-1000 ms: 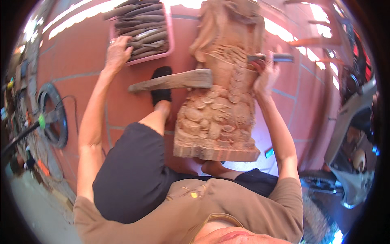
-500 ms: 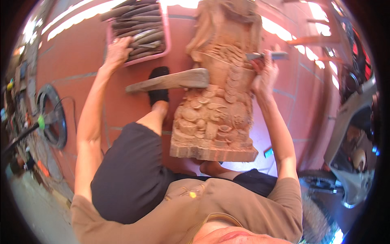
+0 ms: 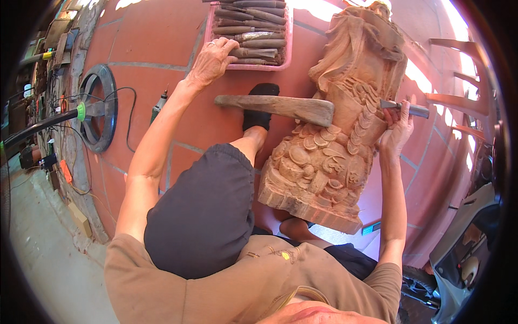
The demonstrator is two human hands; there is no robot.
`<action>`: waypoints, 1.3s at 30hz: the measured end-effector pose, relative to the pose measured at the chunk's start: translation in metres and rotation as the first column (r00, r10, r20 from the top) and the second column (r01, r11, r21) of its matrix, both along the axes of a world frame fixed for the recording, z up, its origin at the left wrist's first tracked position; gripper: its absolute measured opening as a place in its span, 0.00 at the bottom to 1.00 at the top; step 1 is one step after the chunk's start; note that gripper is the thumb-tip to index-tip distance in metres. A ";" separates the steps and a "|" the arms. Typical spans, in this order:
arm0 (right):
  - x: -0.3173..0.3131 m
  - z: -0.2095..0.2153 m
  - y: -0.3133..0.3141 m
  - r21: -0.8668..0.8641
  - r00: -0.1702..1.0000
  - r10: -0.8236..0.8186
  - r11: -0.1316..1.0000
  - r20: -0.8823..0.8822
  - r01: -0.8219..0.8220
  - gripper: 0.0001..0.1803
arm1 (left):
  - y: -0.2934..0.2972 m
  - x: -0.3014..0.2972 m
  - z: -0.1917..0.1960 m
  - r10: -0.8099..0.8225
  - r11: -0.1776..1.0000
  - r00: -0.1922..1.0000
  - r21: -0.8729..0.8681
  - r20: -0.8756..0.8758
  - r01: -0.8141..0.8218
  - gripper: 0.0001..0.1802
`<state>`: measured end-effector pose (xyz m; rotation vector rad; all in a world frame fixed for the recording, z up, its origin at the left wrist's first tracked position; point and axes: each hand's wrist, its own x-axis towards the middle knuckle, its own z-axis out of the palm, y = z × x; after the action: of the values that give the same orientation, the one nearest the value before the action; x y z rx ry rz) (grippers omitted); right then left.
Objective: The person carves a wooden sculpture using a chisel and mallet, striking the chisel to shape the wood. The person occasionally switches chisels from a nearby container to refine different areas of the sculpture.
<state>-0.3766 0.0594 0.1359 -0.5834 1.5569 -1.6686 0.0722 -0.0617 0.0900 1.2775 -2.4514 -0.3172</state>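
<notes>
A large carved wooden statue (image 3: 329, 146) leans across my lap on the red tiled floor. My right hand (image 3: 396, 132) is shut on a metal chisel (image 3: 407, 108), whose tip is against the carving's right side. My left hand (image 3: 213, 59) reaches to a pink tray (image 3: 288, 51) full of several wooden-handled chisels, with bent fingers lying on the nearest ones; whether it grips one is unclear. A wooden mallet (image 3: 280, 107) lies between the tray and the statue, above my black-socked foot (image 3: 259, 116).
A black round fan (image 3: 100, 108) with cables lies at left on the floor, with a small green-tipped power tool (image 3: 157, 107) beside it. A wooden chair frame (image 3: 458, 86) stands at right. A scooter (image 3: 464, 259) is parked at lower right. Clutter lines the far-left edge.
My left hand has slid a little further over the chisels in the tray. My right hand still holds its chisel at the carving. The mallet has not moved.
</notes>
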 end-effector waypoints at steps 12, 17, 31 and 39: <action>0.003 0.002 -0.001 0.014 1.000 -0.013 1.000 -0.017 0.013 0.29 | 0.022 0.005 -0.003 0.137 0.942 0.958 0.331 -0.253 -0.047 0.15; 0.002 0.004 -0.001 0.007 1.000 0.007 1.000 -0.006 -0.007 0.35 | 0.024 0.010 -0.010 0.144 0.918 0.957 0.395 -0.252 -0.034 0.15; 0.000 0.003 0.000 0.004 1.000 0.009 1.000 -0.014 -0.009 0.32 | 0.022 0.003 0.027 0.359 0.516 0.904 0.856 -0.232 0.015 0.16; 0.003 0.000 -0.002 0.008 1.000 -0.011 1.000 -0.025 0.011 0.27 | -0.005 -0.010 0.003 0.088 0.930 0.995 0.361 -0.047 -0.065 0.12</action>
<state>-0.3733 0.0577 0.1358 -0.5943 1.5864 -1.6689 0.0627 -0.0671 0.0932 1.4764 -2.3535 -0.8029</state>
